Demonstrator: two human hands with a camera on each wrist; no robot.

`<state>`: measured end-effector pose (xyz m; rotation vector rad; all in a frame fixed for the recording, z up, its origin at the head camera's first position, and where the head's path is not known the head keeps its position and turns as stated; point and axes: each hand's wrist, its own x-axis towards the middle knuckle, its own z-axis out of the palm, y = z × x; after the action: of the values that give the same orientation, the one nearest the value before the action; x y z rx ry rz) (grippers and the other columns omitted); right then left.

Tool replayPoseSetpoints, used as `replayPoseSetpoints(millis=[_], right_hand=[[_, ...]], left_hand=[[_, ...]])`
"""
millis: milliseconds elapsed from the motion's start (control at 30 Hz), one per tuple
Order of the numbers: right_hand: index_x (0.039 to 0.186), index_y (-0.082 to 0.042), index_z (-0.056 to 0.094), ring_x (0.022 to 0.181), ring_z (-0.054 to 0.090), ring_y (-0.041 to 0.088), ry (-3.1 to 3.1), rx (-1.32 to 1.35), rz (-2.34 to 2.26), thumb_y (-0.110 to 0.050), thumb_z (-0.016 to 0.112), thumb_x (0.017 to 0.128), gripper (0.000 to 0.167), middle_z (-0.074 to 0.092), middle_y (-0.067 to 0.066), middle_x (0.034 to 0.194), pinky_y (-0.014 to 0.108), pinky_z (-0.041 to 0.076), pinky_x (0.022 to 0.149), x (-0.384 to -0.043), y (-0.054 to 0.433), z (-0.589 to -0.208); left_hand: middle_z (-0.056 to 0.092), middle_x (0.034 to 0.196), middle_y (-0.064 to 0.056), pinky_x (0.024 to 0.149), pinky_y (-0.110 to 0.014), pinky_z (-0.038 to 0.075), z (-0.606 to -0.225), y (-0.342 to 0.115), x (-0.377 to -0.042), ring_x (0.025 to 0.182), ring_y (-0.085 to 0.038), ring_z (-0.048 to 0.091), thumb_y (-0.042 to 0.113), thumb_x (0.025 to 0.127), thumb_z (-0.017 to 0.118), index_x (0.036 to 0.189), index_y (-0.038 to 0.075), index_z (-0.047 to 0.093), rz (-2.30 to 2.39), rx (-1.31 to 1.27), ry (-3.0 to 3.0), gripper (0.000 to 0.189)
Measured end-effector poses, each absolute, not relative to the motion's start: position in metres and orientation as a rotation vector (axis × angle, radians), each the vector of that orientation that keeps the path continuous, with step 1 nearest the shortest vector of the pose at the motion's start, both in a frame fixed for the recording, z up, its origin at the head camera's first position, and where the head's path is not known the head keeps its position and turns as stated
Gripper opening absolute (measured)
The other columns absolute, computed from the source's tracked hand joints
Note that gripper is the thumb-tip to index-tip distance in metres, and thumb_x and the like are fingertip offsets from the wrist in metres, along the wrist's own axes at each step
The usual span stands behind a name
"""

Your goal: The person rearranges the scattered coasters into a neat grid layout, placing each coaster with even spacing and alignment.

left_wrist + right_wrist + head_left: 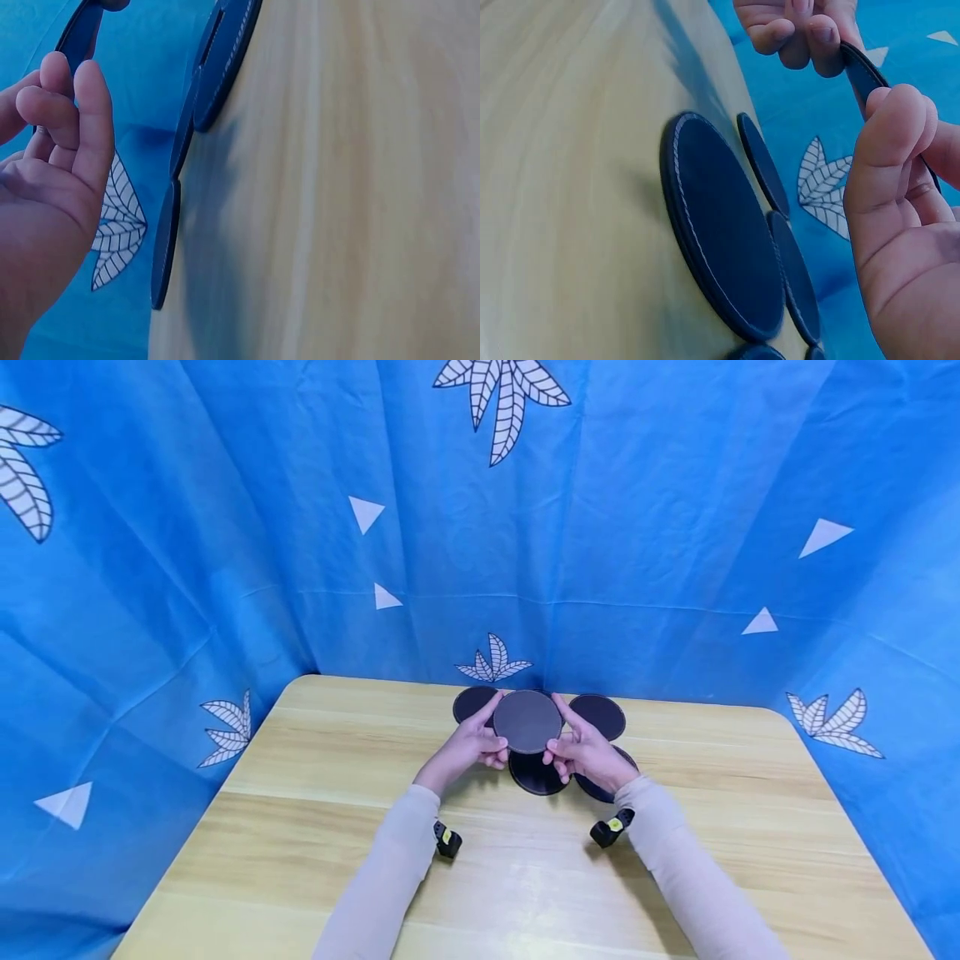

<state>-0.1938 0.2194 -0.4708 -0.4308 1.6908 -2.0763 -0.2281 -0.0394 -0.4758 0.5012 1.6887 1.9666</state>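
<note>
A round dark leather coaster [527,722] is held up off the table between both hands, its flat face toward the head camera. My left hand [467,743] grips its left edge between thumb and forefinger. On the opposite edge, my right hand [591,754] pinches it the same way, and its other fingers curl below. The right wrist view catches the held coaster [864,73] nearly edge-on, partly behind fingers. Beneath and around it lie several similar coasters, among them a front one [537,775], a back right one [600,717] and one with pale edge stitching [724,225].
The coasters lie toward the far edge of a pale wooden table [322,835]. A blue patterned curtain [637,510] hangs behind and on both sides. Another coaster [471,702] lies at the back left, and one is partly covered by the right forearm.
</note>
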Motion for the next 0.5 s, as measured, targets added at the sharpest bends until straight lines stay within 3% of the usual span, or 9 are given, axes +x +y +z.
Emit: replayPoseSetpoints(millis=[300, 500], right_hand=[[0.164, -0.028, -0.003, 0.056, 0.053, 0.016, 1.72, -0.338, -2.082, 0.006, 0.048, 0.101, 0.088, 0.065, 0.01, 0.078, 0.028, 0.051, 0.051, -0.193, 0.19, -0.48], [0.164, -0.03, -0.001, 0.054, 0.051, 0.016, 1.74, -0.224, -2.074, 0.005, 0.049, 0.101, 0.087, 0.063, 0.012, 0.076, 0.026, 0.049, 0.05, -0.191, 0.167, -0.483]], left_hand=[[0.064, 0.078, -0.018, 0.06, -0.03, 0.057, -0.48, -0.065, -0.224, 0.056, -0.015, 0.052, -0.005, 0.097, 0.055, 0.164, 0.031, 0.012, 1.877, 0.418, 1.808, 0.087], [0.065, 0.078, -0.014, 0.046, -0.023, 0.032, -0.484, -0.082, -0.224, 0.05, -0.013, 0.035, 0.002, 0.099, 0.056, 0.163, 0.036, 0.012, 1.78, 0.346, 1.904, 0.085]])
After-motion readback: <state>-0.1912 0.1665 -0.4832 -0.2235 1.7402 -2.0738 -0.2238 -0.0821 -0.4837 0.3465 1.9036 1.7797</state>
